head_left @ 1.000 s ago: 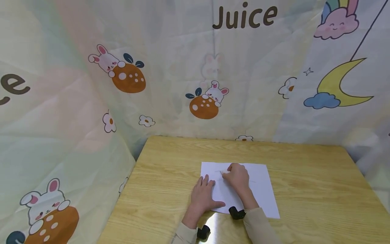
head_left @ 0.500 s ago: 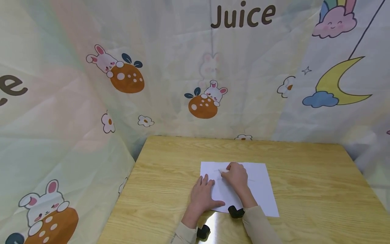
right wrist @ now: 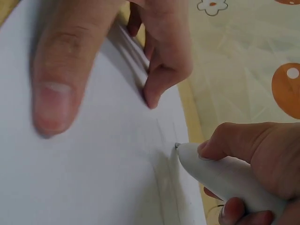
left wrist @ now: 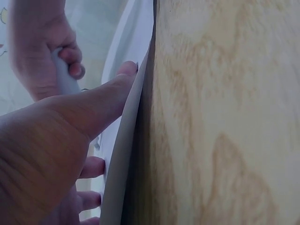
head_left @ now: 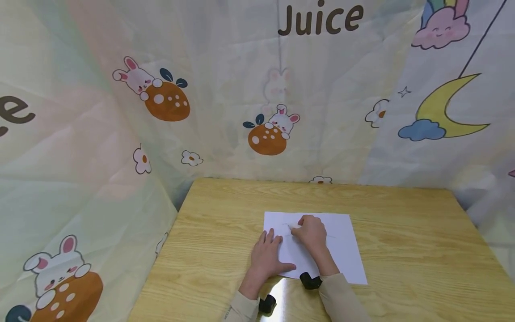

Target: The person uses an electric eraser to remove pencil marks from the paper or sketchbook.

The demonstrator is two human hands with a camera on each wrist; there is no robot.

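Observation:
A white sheet of paper (head_left: 342, 250) lies on the wooden table (head_left: 402, 250). My left hand (head_left: 267, 259) rests flat on the sheet's left edge, fingers spread, thumb (right wrist: 56, 84) pressing the paper. My right hand (head_left: 310, 232) grips a white pen (right wrist: 225, 173) whose tip touches the sheet beside faint drawn lines. In the left wrist view the paper (left wrist: 126, 140) edge lifts slightly off the table under my left thumb (left wrist: 93, 103), with the right hand (left wrist: 42, 47) and pen (left wrist: 63, 77) behind.
Cartoon-printed curtains (head_left: 257, 89) with rabbits, a moon and the word "Juice" enclose the table at the back and both sides. Black wrist cameras (head_left: 310, 281) sit on both wrists. Bare wood lies right of the sheet.
Both hands keep their places on the sheet; the pen tip has shifted only slightly. The head view drifted a little.

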